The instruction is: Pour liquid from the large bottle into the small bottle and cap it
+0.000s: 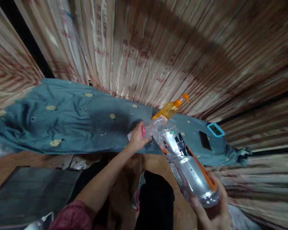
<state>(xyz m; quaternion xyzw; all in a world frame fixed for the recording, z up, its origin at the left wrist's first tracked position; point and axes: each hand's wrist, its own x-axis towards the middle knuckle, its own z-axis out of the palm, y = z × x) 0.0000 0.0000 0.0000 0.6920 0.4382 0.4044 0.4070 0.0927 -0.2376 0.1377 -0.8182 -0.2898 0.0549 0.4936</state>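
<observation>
A large clear plastic bottle [190,159] with a silver and orange label lies tilted in the air, its neck pointing up and left. My right hand [214,207] is wrapped round its base. My left hand [137,139] grips a small clear plastic container [150,128] with a pink spot by the fingers; its exact kind is blurred. The large bottle's neck end meets or overlaps this container, and I cannot tell whether they touch. Just behind them is a yellow-orange pump bottle [169,110] with an orange pump head, seen at a slant.
A teal cloth [86,118] with yellow pineapple-like prints covers the long narrow surface. On its right part lie a dark phone [205,140] and a light-blue-framed object [215,130]. Wrapped, printed stacks [139,54] rise behind. A dark flat panel [33,191] is at lower left.
</observation>
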